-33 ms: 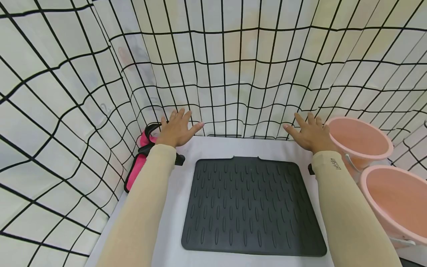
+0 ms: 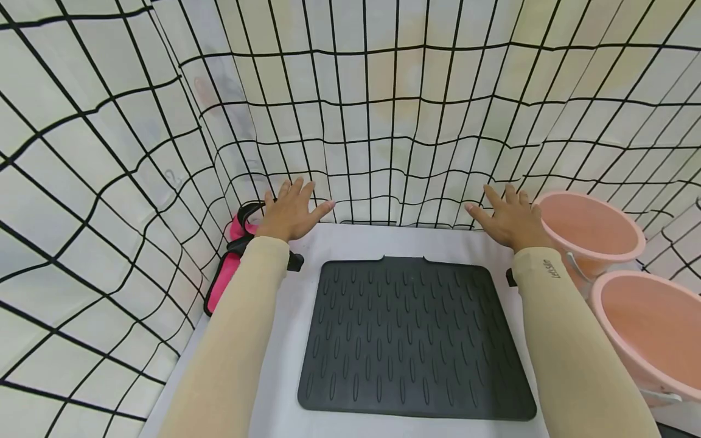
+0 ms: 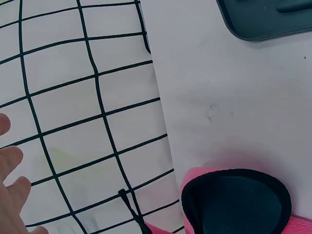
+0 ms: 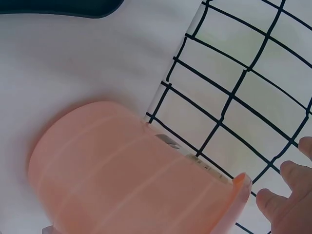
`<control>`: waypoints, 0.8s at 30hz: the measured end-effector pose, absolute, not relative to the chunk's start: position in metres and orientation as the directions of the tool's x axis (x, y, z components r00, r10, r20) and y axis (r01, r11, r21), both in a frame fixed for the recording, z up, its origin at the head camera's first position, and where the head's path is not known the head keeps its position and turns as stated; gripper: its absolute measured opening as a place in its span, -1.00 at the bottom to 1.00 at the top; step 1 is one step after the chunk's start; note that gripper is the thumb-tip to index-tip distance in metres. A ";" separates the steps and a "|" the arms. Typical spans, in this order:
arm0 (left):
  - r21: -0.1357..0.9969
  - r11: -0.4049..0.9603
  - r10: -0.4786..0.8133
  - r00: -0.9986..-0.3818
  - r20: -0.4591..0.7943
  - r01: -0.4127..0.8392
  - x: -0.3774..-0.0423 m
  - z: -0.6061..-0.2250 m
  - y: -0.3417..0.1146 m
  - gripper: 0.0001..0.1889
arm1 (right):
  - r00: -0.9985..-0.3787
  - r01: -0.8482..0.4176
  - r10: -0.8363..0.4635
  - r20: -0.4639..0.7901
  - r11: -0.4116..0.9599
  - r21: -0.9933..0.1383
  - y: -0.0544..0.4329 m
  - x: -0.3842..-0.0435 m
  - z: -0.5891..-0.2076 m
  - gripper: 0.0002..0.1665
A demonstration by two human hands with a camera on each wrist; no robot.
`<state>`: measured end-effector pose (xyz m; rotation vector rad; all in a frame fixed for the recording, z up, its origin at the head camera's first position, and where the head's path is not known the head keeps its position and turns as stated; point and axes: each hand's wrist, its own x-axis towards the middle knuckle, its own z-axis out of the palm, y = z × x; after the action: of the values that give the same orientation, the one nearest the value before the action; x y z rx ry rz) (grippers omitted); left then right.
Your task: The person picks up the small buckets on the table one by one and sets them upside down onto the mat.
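Observation:
Both hands reach forward with fingers spread, holding nothing. In the head view my left hand point(image 2: 290, 213) hovers near the back left, close to a pink and black strapped item point(image 2: 229, 267) against the net. My right hand point(image 2: 512, 219) is at the back right, overlapping the edge of the far pink bucket point(image 2: 591, 225). Between the forearms a dark grey ribbed mat point(image 2: 405, 340) lies flat on the white table point(image 2: 356, 240). Fingertips point(image 3: 10, 158) show at the left wrist view's edge; in the right wrist view, fingers point(image 4: 295, 175) appear beside the bucket's rim.
A black grid net point(image 2: 378, 109) stands along the back and sides, with pale sheeting behind it. A second pink bucket point(image 2: 652, 334) with a white handle stands nearer on the right, beside the right forearm.

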<state>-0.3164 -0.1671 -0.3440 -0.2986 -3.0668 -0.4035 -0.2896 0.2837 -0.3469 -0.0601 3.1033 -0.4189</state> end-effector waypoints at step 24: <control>0.800 0.525 0.321 -0.938 0.130 0.291 -0.283 -0.335 -0.071 -0.12 | -0.984 -0.167 -0.168 0.056 0.780 -0.603 0.294 -0.231 -0.274 -0.13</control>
<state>-0.2827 -0.0709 -0.3347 -0.5562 -2.7724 -1.4432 -0.2313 0.2938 -0.2742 -0.2791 2.9630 -1.0027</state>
